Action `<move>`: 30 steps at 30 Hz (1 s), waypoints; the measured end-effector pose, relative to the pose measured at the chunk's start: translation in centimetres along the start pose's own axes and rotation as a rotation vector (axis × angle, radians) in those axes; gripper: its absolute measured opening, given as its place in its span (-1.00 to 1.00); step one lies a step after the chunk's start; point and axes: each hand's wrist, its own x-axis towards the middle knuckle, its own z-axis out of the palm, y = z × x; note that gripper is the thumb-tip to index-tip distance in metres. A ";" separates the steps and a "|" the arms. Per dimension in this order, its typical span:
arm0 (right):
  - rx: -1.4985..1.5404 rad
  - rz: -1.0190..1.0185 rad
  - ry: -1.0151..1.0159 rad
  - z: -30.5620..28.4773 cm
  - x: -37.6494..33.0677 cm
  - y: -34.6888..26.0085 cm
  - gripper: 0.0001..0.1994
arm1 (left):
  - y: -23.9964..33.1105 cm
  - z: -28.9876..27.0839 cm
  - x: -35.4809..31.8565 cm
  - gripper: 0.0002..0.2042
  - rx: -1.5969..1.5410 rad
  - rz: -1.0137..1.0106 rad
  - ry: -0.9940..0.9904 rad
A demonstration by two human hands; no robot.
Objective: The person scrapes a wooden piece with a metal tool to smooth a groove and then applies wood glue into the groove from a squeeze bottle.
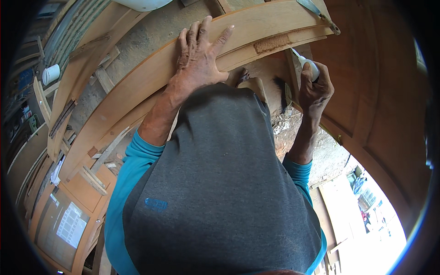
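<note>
A long wooden panel point(137, 78), perhaps a door, stretches across the view in front of me and bends with the lens. My left hand point(201, 52) lies on it with fingers spread, holding nothing. In my right hand point(317, 89) is a white squeeze bottle point(308, 65) with a thin pointed nozzle, the fingers wrapped round it. The nozzle tip is at the panel's near edge, beside a rough brown patch point(272, 43); whether it touches cannot be told. A tool with a grey blade and wooden handle point(331, 25) rests at the panel's far right end.
Brown panelled wood point(362, 68) stands close on the right. A white cup point(51, 74) and several wood strips are at the left. Part of a white container point(144, 3) shows at the top. A framed door with a glass pane point(50, 229) is at the lower left.
</note>
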 end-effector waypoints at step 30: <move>0.635 0.355 -0.224 3.8 7.9 11.6 -0.73 | 3.6 0.7 -2.1 0.14 0.043 -0.238 0.061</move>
